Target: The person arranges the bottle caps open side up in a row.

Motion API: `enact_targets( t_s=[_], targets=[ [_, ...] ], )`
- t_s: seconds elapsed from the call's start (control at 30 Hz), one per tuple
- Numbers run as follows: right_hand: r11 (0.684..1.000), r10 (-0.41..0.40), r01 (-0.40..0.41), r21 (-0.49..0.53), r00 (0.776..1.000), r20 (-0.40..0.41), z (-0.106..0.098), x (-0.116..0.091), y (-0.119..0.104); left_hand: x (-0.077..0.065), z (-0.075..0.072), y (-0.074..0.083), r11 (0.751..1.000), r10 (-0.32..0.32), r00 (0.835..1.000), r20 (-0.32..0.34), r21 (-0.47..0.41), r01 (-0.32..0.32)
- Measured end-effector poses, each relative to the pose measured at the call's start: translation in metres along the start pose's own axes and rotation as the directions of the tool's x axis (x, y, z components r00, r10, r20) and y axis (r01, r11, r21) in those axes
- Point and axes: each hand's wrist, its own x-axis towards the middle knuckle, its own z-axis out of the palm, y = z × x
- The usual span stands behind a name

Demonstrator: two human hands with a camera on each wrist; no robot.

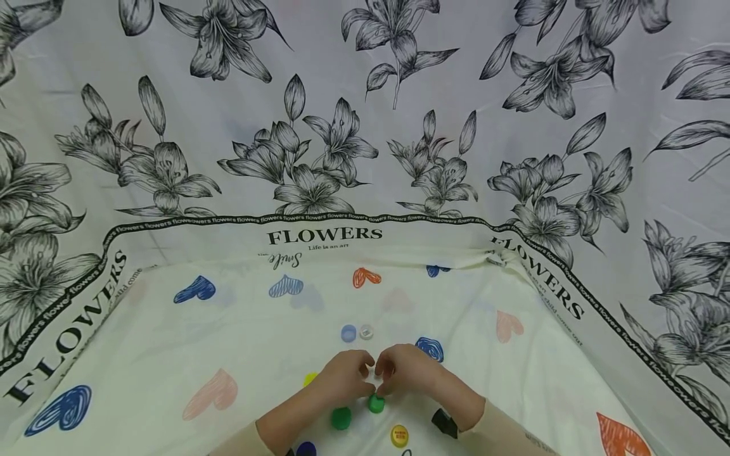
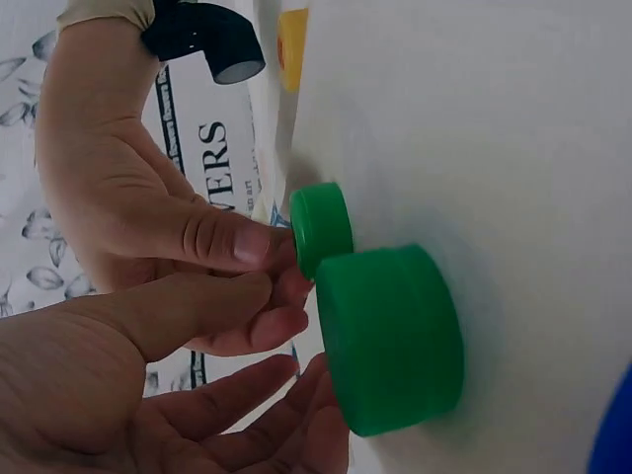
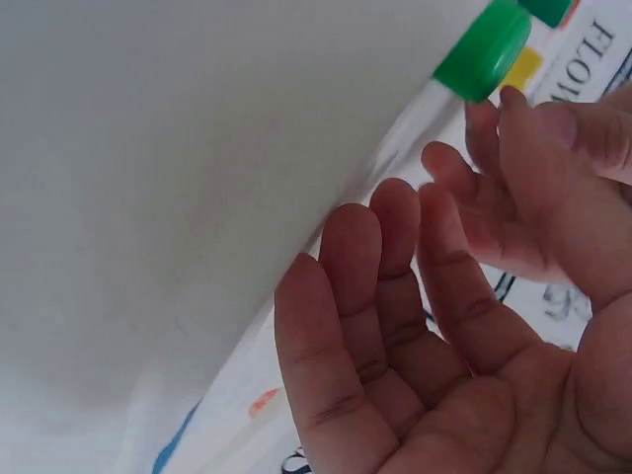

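Both hands meet above the cloth in the head view, fingertips almost touching. The left hand (image 1: 345,375) comes from the left with loosely bent fingers and nothing visible in its grasp. Opposite it, the right hand (image 1: 409,370) curves its fingers loosely inward; the right wrist view shows nothing in its palm. A small green bottle cap (image 1: 376,403) sits just below the fingertips, close to both thumbs. Left of it is another green bottle cap (image 1: 341,418), which looms large in the left wrist view beside the left fingers.
A pale blue cap (image 1: 348,333) and a clear cap (image 1: 366,332) lie beyond the hands. Nearer are a printed yellow cap (image 1: 399,435) and a dark blue cap (image 1: 306,449). A yellow cap (image 1: 310,379) is partly hidden by the left hand. Flower-printed cloth (image 1: 456,63) hangs behind.
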Motion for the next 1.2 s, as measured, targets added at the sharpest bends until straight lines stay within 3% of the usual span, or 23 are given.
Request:
enact_targets(
  t_s=[0.17, 0.33, 0.53, 0.77, 0.93, 1.2],
  targets=[
    [0.995, -0.007, 0.007, -0.095, 1.0, 0.006, 0.007, -0.008, -0.003, -0.005, 0.005, 0.007, 0.998, 0.004, 0.999, 0.042, 0.069, -0.007],
    [0.983, -0.006, 0.006, -0.183, 1.0, 0.001, 0.013, -0.008, -0.007, -0.009, 0.006, 0.011, 0.997, -0.006, 0.998, 0.062, 0.078, 0.001],
    [0.975, 0.039, -0.034, -0.218, 0.999, 0.021, 0.017, -0.01, -0.012, -0.014, 0.012, 0.01, 0.99, 0.039, 0.997, 0.073, 0.134, -0.049],
    [0.914, 0.009, -0.006, -0.406, 1.0, 0.005, 0.025, -0.01, -0.015, -0.016, 0.017, 0.011, 0.966, 0.08, 0.996, 0.048, 0.244, -0.089],
    [0.923, 0.014, -0.013, -0.385, 1.0, -0.001, 0.025, -0.01, -0.014, -0.017, 0.015, 0.013, 0.969, 0.055, 0.997, 0.048, 0.237, -0.065],
    [0.95, -0.111, 0.095, -0.297, 0.993, -0.037, 0.019, -0.012, -0.01, -0.014, 0.011, 0.017, 0.967, 0.016, 1.0, -0.014, 0.253, -0.011]
  ],
)
